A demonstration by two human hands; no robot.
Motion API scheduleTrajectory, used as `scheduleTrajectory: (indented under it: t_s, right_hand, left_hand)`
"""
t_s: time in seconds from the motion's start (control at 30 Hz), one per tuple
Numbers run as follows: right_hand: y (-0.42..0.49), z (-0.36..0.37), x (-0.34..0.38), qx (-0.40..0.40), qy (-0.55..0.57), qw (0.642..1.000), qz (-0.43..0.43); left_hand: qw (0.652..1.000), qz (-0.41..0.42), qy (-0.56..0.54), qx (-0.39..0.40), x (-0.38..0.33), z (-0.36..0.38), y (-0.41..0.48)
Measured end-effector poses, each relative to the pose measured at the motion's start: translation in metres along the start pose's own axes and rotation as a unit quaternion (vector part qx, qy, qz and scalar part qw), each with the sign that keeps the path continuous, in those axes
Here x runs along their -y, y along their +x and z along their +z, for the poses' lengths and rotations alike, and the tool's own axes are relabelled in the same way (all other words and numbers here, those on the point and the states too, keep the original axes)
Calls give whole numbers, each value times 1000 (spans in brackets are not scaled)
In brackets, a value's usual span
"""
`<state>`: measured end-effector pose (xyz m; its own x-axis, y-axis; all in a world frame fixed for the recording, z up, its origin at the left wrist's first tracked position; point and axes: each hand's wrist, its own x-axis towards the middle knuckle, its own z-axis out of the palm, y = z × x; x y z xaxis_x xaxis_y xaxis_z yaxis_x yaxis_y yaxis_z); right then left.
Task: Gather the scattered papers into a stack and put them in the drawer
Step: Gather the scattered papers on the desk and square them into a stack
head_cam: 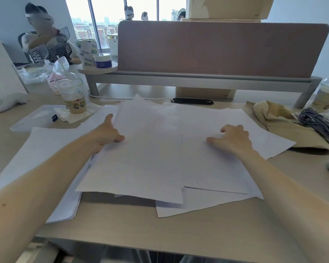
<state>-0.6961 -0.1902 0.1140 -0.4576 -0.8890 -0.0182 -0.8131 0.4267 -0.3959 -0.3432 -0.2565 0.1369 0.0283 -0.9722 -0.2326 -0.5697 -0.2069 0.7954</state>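
A: Where are the papers (160,149) found, relative to the hands?

B: The main overlapping spread is laid between them on the desk (198,230), its long axis running from one hand to the other. Its near-side edge is pinched by the left hand (110,131), thumb on top and the other fingers mostly hidden. The right hand (234,137) is rested on top with arched fingers, tips pressing, nothing gripped.

A: What is left outside that span?

B: More sheets are seen outward of the left hand, under its forearm. One corner is seen outward of the right.

A: And the coming move?

B: An inward sweep is judged to be needed, the left hand being nearer the larger remainder. No drawer is seen.
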Motion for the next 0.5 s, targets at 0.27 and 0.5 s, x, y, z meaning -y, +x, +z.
scheduleTrajectory:
  t_s: [0.27,0.5]
  right_hand:
    - [2,-21,-2,86,117,988,58]
    - [0,-12,8,85,108,988,72]
  left_hand:
    - [983,-19,-170,65,14,-5,-4]
    - [971,-18,-210,112,-1,29,0]
